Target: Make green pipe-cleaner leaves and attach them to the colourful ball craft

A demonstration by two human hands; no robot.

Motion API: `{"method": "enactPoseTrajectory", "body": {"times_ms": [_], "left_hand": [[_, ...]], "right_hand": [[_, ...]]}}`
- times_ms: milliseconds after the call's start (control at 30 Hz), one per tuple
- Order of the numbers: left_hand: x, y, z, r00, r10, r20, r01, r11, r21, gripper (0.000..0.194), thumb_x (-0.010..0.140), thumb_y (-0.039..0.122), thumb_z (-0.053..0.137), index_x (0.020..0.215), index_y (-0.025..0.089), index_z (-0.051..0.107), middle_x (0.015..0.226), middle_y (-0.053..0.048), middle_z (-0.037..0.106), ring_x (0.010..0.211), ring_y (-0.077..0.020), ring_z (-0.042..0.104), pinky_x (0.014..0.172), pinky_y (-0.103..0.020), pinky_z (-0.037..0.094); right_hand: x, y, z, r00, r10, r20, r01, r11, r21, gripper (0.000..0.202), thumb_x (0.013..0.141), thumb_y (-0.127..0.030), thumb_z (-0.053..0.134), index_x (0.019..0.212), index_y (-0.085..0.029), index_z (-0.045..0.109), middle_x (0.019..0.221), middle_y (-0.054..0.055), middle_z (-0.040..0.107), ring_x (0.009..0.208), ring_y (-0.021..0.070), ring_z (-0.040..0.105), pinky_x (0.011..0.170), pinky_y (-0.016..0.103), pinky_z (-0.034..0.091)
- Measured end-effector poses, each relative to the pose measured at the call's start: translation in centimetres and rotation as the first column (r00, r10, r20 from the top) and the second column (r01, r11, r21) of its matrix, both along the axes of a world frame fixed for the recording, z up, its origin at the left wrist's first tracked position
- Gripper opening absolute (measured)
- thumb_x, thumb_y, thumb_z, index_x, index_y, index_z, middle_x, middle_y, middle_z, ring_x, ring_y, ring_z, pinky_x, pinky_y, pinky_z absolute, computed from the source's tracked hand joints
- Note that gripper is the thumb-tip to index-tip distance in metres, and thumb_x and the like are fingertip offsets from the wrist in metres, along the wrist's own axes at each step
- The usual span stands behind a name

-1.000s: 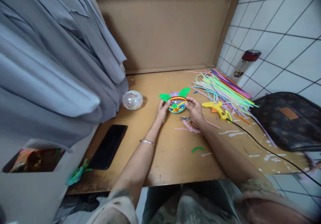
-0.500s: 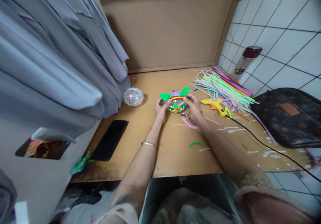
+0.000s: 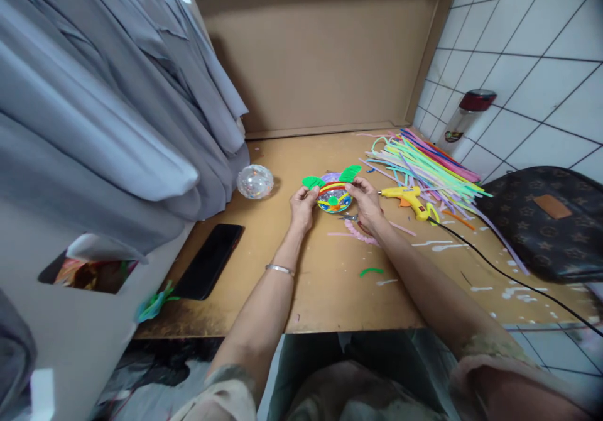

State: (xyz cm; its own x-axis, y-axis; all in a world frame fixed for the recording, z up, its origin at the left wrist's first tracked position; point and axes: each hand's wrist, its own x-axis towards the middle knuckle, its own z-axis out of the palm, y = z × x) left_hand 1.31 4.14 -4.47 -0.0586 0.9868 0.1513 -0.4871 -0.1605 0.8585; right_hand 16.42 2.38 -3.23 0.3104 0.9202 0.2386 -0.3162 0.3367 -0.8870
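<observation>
- Clock-face here is centred on the craft (image 3: 334, 198), 12 pointing at the back panel (image 3: 325, 63). It's in front of me, held between both my hands.
- Left hand (image 3: 304, 208): at 9, fingers and thumb pinched narrow on the craft's side, right by one green leaf (image 3: 313, 183).
- Right hand (image 3: 367, 204): at 3, same kind of narrow pinch on the other side, thumb just below the second leaf (image 3: 350, 173).
- Craft's got a red and yellow band across it, purple behind, blue, orange and green bits on the front.
- Scissors (image 3: 348, 218) at 5, partly hidden by my right hand, with a wavy pink strip (image 3: 358, 232) beside them. Green strip (image 3: 371, 271) further out at 5.
- Glue gun (image 3: 409, 201) on its side at 3, bag (image 3: 541, 220) well past it.
- Pipe cleaners (image 3: 424, 164) in a messy pile between 2 and 3, bottle (image 3: 464, 119) at 2.
- Clear ball (image 3: 255, 181) just above 9, phone (image 3: 210, 261) flat at 8.
</observation>
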Motion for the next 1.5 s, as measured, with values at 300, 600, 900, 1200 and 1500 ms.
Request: {"method": "enactPoseTrajectory", "body": {"times_ms": [300, 600, 900, 1200, 1500], "left_hand": [[0.1, 0.2, -0.2, 0.999, 0.02, 0.032, -0.02, 1.0, 0.009, 0.044, 0.054, 0.047, 0.092, 0.074, 0.017, 0.068, 0.073, 0.002, 0.071, 0.065, -0.0111, 0.063, 0.069, -0.026, 0.051], [0.3, 0.5, -0.2, 0.999, 0.041, 0.025, -0.041, 0.999, 0.002, 0.045, 0.052, 0.048, 0.093, 0.071, 0.017, 0.066, 0.07, 0.002, 0.07, 0.063, -0.012, 0.063, 0.066, -0.026, 0.051], [0.2, 0.3, 0.4, 1.0, 0.028, 0.009, -0.028, 0.999, 0.015, 0.049, 0.047, 0.049, 0.094, 0.067, 0.017, 0.062, 0.067, 0.003, 0.069, 0.058, -0.0097, 0.061, 0.06, -0.023, 0.052], [0.0, 0.8, 0.1, 1.0, 0.005, -0.011, -0.004, 0.999, 0.033, 0.047, 0.053, 0.048, 0.093, 0.081, 0.018, 0.071, 0.078, -0.001, 0.074, 0.068, -0.0155, 0.068, 0.072, -0.031, 0.055], [-0.2, 1.0, 0.2, 0.999, -0.043, -0.004, 0.043, 0.997, 0.065, 0.046, 0.057, 0.049, 0.092, 0.085, 0.02, 0.071, 0.088, -0.002, 0.075, 0.081, -0.0174, 0.07, 0.081, -0.032, 0.055]], "right_hand": [[-0.3, 0.1, 0.0, 1.0, -0.002, -0.023, 0.002, 1.0, -0.008, 0.038, 0.054, -0.04, 0.088, 0.08, -0.024, 0.066, 0.082, 0.0, 0.072, 0.08, 0.0179, 0.064, 0.083, 0.035, 0.053], [-0.2, 0.3, -0.3, 1.0, 0.011, 0.007, -0.011, 1.0, 0.004, 0.04, 0.057, -0.044, 0.087, 0.083, -0.024, 0.065, 0.086, 0.0, 0.073, 0.084, 0.019, 0.066, 0.085, 0.036, 0.054], [0.0, 0.3, -0.1, 1.0, 0.031, -0.004, -0.031, 0.999, -0.011, 0.04, 0.054, -0.042, 0.088, 0.082, -0.024, 0.066, 0.085, -0.001, 0.073, 0.081, 0.0174, 0.065, 0.082, 0.034, 0.053], [0.0, 0.4, 0.0, 0.999, 0.036, -0.003, -0.036, 0.999, -0.011, 0.04, 0.053, -0.041, 0.089, 0.081, -0.024, 0.065, 0.086, 0.0, 0.073, 0.082, 0.0178, 0.066, 0.082, 0.034, 0.054], [0.1, 0.1, 0.2, 0.999, 0.041, 0.024, -0.041, 0.999, -0.014, 0.038, 0.056, -0.038, 0.088, 0.083, -0.024, 0.065, 0.087, 0.0, 0.073, 0.084, 0.0187, 0.066, 0.085, 0.036, 0.053]]}}
